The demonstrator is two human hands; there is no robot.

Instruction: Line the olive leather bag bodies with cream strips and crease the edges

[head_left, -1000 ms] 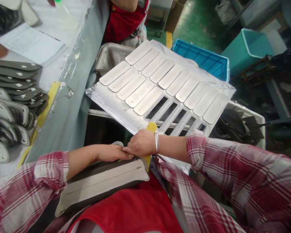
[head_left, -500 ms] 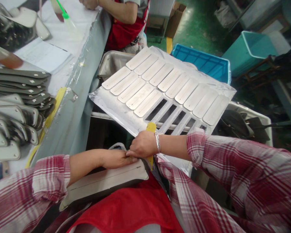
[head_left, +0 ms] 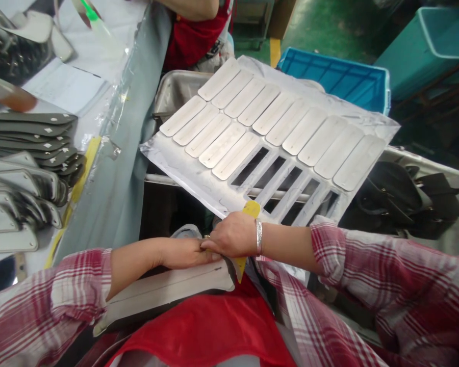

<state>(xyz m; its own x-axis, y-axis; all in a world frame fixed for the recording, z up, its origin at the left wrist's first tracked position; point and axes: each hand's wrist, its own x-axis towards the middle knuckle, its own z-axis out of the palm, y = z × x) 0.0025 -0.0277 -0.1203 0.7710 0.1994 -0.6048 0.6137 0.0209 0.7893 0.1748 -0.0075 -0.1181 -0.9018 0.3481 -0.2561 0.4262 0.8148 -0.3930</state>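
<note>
The shirt (head_left: 309, 326) is plaid, deep red and white, pinkish where the bands overlap, with thin white lines crossing. The left sleeve (head_left: 34, 306), at 8 o'clock, ends in a broad turned-back cuff; the right sleeve (head_left: 401, 285), at 4 o'clock, is rolled the same way, leaving both forearms bare. The left hand (head_left: 181, 253) and right hand (head_left: 235, 234) are ungloved. A silver bracelet (head_left: 259, 237), patterned and shiny, rings the right wrist. At 6 o'clock sits a plain red apron (head_left: 210, 326), its curved edge bordering pale grey cloth (head_left: 240, 362).
</note>
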